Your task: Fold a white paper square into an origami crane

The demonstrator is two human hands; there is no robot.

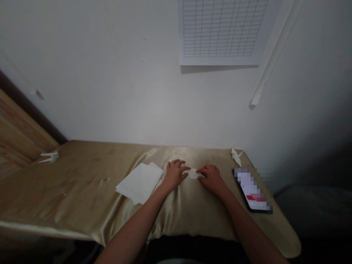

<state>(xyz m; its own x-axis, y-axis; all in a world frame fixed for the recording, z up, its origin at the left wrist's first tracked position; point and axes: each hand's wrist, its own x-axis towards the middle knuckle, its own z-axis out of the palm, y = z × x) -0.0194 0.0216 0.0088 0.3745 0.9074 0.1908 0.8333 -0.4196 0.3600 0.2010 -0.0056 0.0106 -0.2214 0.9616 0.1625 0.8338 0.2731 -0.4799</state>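
Note:
A small piece of white paper [193, 173] lies low over the cloth-covered table between my two hands. My left hand [176, 173] grips its left edge with thumb and forefinger, the other fingers reaching forward. At the opposite edge, my right hand [211, 176] pinches the paper with its fingers curled. Fingertips partly cover both edges, so any fold there is hidden. A stack of white paper sheets [140, 181] sits to the left, beside my left wrist.
Right of my hands lies a smartphone [251, 190], its screen blurred out. A folded white paper figure [236, 157] rests behind it, and another white paper shape [50, 157] is far left. The gold cloth [74, 183] is wrinkled. A wall [110, 91] rises behind.

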